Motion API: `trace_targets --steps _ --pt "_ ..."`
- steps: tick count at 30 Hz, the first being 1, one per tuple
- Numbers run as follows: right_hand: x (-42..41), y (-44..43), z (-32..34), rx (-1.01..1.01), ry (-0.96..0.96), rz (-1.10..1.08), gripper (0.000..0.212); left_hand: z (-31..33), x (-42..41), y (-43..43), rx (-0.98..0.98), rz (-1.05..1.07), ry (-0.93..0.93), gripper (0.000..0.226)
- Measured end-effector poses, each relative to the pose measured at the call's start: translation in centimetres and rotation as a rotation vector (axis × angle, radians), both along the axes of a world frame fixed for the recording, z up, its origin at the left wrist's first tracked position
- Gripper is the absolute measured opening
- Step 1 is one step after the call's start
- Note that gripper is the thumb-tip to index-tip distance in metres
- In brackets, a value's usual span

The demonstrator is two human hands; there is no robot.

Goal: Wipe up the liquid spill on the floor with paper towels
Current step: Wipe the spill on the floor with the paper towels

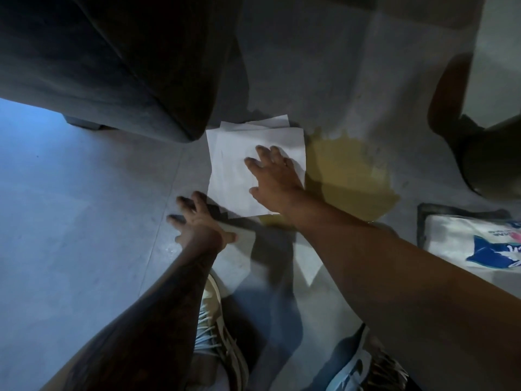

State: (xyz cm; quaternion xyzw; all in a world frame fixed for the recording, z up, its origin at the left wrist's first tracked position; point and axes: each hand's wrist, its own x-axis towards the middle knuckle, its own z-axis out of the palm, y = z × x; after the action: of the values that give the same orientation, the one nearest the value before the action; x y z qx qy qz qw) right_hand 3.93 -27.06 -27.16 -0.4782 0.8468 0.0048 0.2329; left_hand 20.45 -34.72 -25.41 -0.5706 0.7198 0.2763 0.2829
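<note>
In the head view, the right hand (275,176) presses flat on the white paper towels (236,170), its grip wide. The towels lie on the floor (84,235), their right edge touching the yellow spill (346,176). The left hand (197,221) is just beside their near corner, fingers spread, grip wide, holding nothing.

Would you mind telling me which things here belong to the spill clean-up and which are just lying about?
Belongs to the job: paper towels, yellow spill beside them, right hand flat on the towels, left hand spread nearby.
Just lying about: dark furniture, untouched printed white pack, shoes.
</note>
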Motion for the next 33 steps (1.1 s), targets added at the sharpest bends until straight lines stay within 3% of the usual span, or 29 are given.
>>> trace_targets --steps 7,15,22,29,33 --pt "0.0 1.4 -0.2 0.015 0.007 0.069 0.070 -0.1 0.3 -0.3 0.088 0.055 0.002 0.137" --pt "-0.8 0.2 0.1 0.047 -0.002 -0.053 0.071 -0.1 -0.2 -0.4 0.110 0.059 -0.030 0.141" --pt "-1.2 2.6 0.2 0.035 -0.031 0.044 0.070 -0.1 0.0 -0.3 0.132 0.023 -0.023 0.143" --pt "-1.6 1.1 0.3 0.034 -0.042 -0.079 0.070 -0.3 -0.1 -0.3 0.138 0.015 -0.017 0.145" --pt "-0.4 1.6 0.2 0.048 -0.033 -0.037 0.074 -0.5 0.0 -0.6 0.151 0.019 -0.024 0.146"
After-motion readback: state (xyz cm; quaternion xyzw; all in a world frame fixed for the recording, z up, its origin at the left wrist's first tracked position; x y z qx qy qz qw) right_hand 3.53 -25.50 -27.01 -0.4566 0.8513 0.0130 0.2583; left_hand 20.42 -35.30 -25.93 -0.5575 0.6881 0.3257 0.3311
